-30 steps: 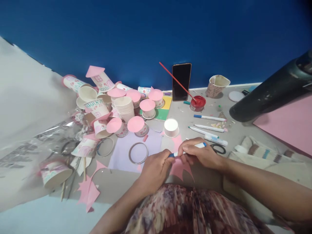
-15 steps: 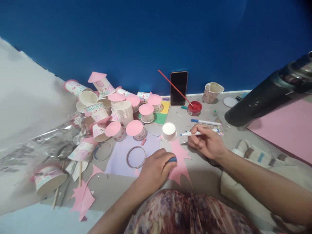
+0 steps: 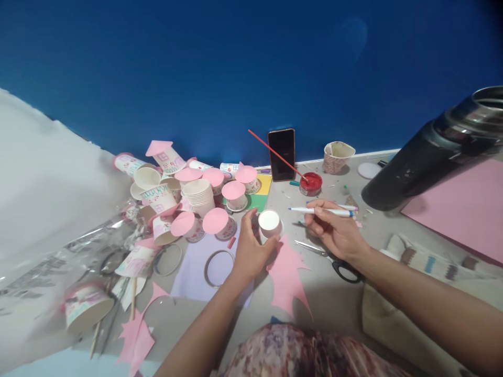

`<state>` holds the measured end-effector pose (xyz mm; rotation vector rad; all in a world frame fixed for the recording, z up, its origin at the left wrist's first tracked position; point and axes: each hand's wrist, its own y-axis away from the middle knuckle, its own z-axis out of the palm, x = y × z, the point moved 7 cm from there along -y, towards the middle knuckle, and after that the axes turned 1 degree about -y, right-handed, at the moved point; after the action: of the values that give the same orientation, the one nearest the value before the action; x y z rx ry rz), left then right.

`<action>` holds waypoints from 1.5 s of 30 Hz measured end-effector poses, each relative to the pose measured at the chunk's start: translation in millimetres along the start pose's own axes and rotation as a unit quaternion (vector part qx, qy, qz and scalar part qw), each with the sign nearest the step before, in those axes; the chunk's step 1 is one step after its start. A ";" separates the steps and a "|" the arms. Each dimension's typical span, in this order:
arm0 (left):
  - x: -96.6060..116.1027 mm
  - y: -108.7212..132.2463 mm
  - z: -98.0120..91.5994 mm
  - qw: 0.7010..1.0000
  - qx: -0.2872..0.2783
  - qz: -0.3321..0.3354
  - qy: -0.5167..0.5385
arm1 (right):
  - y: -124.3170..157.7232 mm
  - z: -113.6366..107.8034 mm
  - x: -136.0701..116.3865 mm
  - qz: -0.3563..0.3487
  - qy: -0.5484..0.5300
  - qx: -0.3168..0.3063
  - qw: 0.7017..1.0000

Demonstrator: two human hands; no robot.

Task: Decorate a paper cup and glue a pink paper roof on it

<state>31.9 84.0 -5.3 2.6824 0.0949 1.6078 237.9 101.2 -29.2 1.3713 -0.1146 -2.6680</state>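
Observation:
My left hand (image 3: 253, 246) curls round the side of a small white paper cup (image 3: 269, 222) that stands upside down, thumb at its front and fingers at its left. In my right hand (image 3: 332, 228) is a white marker (image 3: 306, 210), its blue tip pointing left toward the cup, a short gap away. A jagged pink paper scrap (image 3: 288, 275) lies just in front of the cup. Scissors (image 3: 328, 255) with black handles rest beneath my right hand.
Decorated cups with pink tops (image 3: 216, 222) crowd the left side. Behind stand a phone (image 3: 282, 155) and a red paint pot (image 3: 310, 184) with a stick. A dark flask (image 3: 412, 162) leans at the right. A tape ring (image 3: 219, 268) lies on purple paper (image 3: 188, 280).
My left hand has let go of the blue cap, moved up and closed round the white cup. My right hand still holds the marker, now more level. The camera view has shifted slightly.

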 end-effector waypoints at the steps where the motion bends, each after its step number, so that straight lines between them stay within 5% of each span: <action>1: -2.4 -1.1 1.9 1.000 -0.002 -0.001 0.011 | -0.8 -1.2 -0.3 -0.002 0.001 0.006 1.000; 13: -10.0 -4.7 -4.5 0.968 0.008 0.002 0.252 | -3.0 -12.0 3.2 0.015 0.007 0.053 0.998; 20: -22.7 3.6 13.7 0.861 -0.101 -0.133 0.480 | -2.3 -12.9 3.6 0.021 0.002 0.070 0.997; 24: -24.3 12.4 29.5 0.735 -0.185 -0.220 0.615 | -0.8 -12.7 0.9 0.017 0.006 0.075 0.997; 27: -26.1 14.4 32.9 0.714 -0.202 -0.221 0.632 | 1.7 -10.4 -5.6 0.007 0.018 0.071 0.997; 35: -27.7 16.1 35.8 0.738 -0.188 -0.230 0.606 | 4.0 -13.0 -18.3 -0.053 0.194 0.082 0.976; 38: -32.8 11.6 23.4 0.823 -0.106 -0.171 0.531 | 7.6 -11.9 -22.7 -0.080 0.303 0.093 0.945; 41: -26.4 8.2 5.5 0.922 -0.034 -0.041 0.384 | 8.8 -9.7 -21.6 -0.086 0.310 0.073 0.944; 45: -14.7 4.7 -1.4 0.969 -0.003 0.047 0.241 | 3.1 -13.9 -14.6 -0.065 0.212 0.055 0.974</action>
<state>24.0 78.4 -17.4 2.2577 -0.0353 2.2484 257.9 100.4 -25.1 2.0114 -0.1309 -2.4258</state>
